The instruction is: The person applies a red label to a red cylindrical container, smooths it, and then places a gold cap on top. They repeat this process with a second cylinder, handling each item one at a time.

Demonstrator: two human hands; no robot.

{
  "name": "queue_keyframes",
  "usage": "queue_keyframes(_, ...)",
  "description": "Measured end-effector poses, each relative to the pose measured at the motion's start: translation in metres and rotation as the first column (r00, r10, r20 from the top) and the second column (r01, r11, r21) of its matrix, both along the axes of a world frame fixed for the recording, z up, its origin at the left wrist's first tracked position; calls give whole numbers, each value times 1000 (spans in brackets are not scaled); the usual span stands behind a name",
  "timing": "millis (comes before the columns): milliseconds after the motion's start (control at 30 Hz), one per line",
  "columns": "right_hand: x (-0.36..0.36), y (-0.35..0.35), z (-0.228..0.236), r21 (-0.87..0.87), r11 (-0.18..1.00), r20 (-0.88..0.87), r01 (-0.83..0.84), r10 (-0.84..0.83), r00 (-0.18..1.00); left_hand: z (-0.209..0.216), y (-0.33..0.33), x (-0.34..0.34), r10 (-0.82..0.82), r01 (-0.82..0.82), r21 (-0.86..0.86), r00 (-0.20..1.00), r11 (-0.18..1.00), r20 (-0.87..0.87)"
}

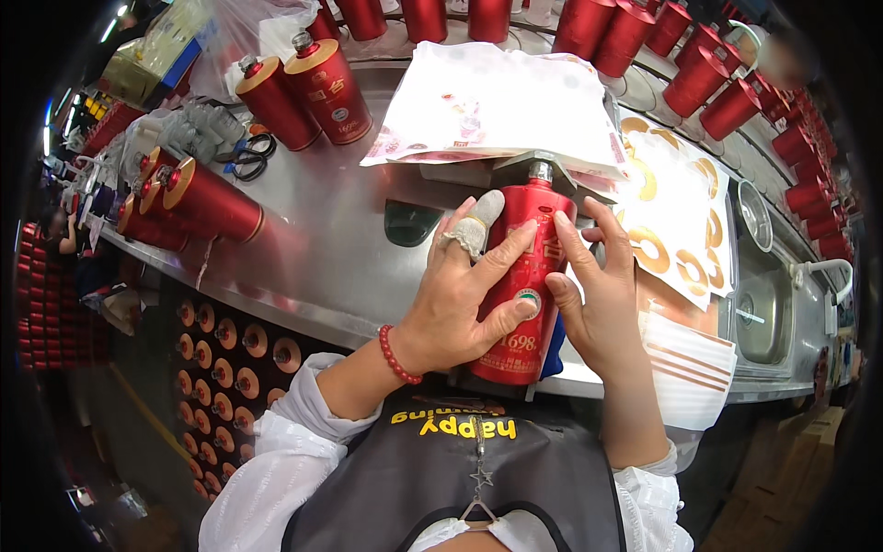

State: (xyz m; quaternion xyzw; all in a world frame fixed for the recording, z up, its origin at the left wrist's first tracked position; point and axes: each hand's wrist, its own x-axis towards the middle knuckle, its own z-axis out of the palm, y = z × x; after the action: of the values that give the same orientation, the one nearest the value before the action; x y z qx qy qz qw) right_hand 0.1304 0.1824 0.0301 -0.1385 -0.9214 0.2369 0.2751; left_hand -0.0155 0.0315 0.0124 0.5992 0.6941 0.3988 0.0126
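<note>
Head view. Largest item: metal worktop (308, 248), extending left of and beyond the landmark, red bottle (536, 276). Bottle lies at the near edge, neck pointing away from the wearer; its support is hidden.

Dark apron (552, 460): just nearer than the bottle; yellow lettering, upside down here; lower part cut off by the frame.

White package (515, 101): just beyond the bottle's neck; pink-red print too small to read.

Label sheets (676, 198): right of the bottle; gold rings on white, partly washed out by glare.

Pair of gold-shouldered bottles (336, 97): beyond and left; pale characters, round emblem.

Red bottle print: pale characters, digit line, white-and-green seal; part covered by fingers.

Left hand (455, 299): fingers extended, index and thumb on the bottle's face, not wrapped round it. Right hand (602, 294): fingers spread, index and thumb tips at the bottle's right side; remaining contact hard to make out.

Scissors (244, 155): farther left of bottle, black handles.

Bead bracelet (387, 354): left of bottle, red, on the wrist.

Pale finger cots (490, 210): left of the bottle's shoulder.
</note>
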Motion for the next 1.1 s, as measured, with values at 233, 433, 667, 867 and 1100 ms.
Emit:
queue_keyframes(233, -2, 1, -3, -157, 988, -1, -6, 6, 1000, -1, 10, -12, -18, 9, 52, 986, 999, 168)
queue_keyframes(433, -3, 12, -15, -291, 957, -12, -6, 3, 1000, -29, 47, -19, -65, 0, 81, 592, 997, 803)
queue_keyframes(667, -1, 19, -23, -445, 895, -31, -29, 17, 999, -26, 47, -18, -36, -1, 45, 567, 999, 823)
queue_keyframes(867, -2, 13, -16, -423, 905, -37, -52, 40, 999, -16, 48, -13, 37, -63, 14, 733, 998, 679)
queue_keyframes(1100, 1, 6, -11, -168, 984, 66, -62, 74, 995, -28, 45, -14, -38, -47, 98, 701, 994, 712)
